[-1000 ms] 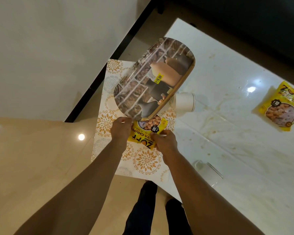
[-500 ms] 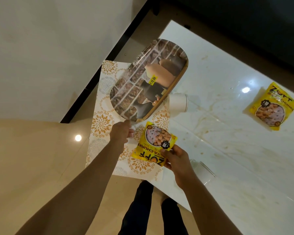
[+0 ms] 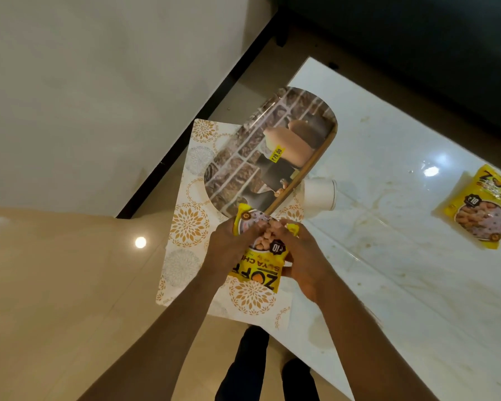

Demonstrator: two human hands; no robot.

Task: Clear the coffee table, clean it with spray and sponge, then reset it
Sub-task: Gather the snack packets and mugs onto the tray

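Observation:
A yellow snack packet is held over the patterned placemat at the near left corner of the white marble coffee table. My left hand grips its left side and my right hand grips its right side, fingers meeting over the top. Just beyond it a printed oval tray lies partly on the placemat and overhangs the table's left edge. A white paper cup lies tipped on its side beside the tray. A second yellow snack packet lies flat at the far right.
The tabletop shows brownish stains and smears across its middle. A clear glass stands by my right forearm, mostly hidden. A white wall with a dark skirting is at left, a dark sofa behind. My legs stand below the table's near edge.
The right hand pulled the packet away from the tray towards me; then the left hand came back onto it, so both hands now hold it.

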